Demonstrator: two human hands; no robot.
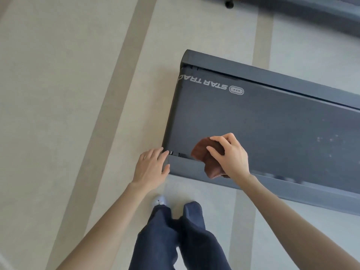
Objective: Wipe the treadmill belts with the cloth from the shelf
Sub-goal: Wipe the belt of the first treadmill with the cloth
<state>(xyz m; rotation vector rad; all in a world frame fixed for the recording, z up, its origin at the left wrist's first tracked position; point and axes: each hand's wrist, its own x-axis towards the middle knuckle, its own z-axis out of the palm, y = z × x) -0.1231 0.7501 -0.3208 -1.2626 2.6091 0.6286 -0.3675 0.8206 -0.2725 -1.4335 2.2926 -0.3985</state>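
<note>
Dark navy trousers (175, 240) stand on the pale beige floor (68, 114) beside the treadmill's end. The right hand (231, 156), fingers curled, grips a bunched rust-brown cloth (202, 152) against the dark grey treadmill belt (263, 123), partly over the near grey side rail (187, 167). The left hand (151, 166) rests loosely straight fingers on that rail's corner.
</note>
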